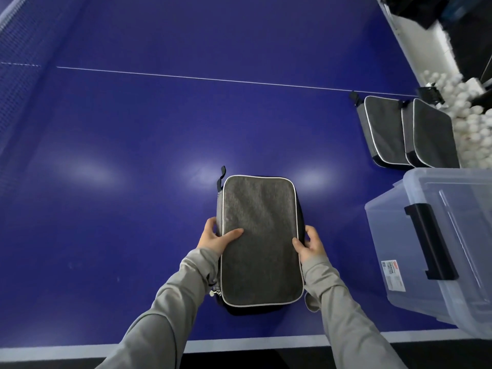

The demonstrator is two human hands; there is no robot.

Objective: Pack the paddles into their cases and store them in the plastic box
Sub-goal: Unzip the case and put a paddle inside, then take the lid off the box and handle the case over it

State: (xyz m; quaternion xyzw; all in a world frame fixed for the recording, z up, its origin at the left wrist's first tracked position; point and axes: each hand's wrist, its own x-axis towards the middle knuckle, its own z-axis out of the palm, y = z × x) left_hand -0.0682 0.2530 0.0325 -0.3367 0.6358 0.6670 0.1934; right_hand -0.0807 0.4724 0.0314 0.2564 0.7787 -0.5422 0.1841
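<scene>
We hold a grey case [259,241] by its two long sides above the blue table [159,129], close to the near edge. Our left hand [215,239] grips the left side, thumb laid flat across the top panel and fingers curled round the edge. Our right hand [310,245] grips the right side the same way, thumb on the white piping. The hands sit apart, the case between them. The case looks zipped shut, its slider [215,292] by our left sleeve and a dark loop [221,177] sticking out at the far left corner. We cannot tell whether a paddle is inside.

The plastic box [436,246] stands just to the right, at the table's near right corner, lidless, with a black handle [430,241] and a label [393,275] on its near wall. Two more cases [407,131] lie side by side beyond the box, at the right edge. Past them, off the table, sits a heap of white balls [471,123]. The net [16,83] runs along the far left.
</scene>
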